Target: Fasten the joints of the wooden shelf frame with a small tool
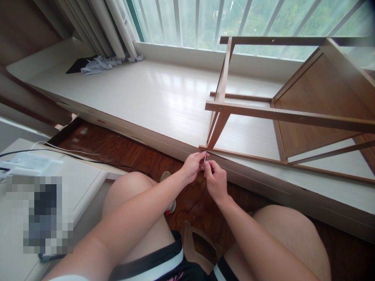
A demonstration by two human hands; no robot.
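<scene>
A wooden frame [249, 112] with slats and a panel lies on its side on the white window ledge. At its near left corner, by the end of the bottom rail [240, 155], my two hands meet. My left hand [191, 168] has its fingers closed in a pinch beside a thin metal piece [205, 156]. From below, my right hand [216, 179] pinches the lower end of that piece between thumb and fingers. The piece is slim and shiny; its exact kind is too small to tell. Its ends are partly hidden by my fingers.
A grey curtain [108, 27] and a dark flat object [80, 64] are at the ledge's far left. To my left stands a white desk [84, 187] with cables and a power strip [35, 163]. A brown plastic stool [187, 238] shows between my legs, above the wooden floor [187, 205].
</scene>
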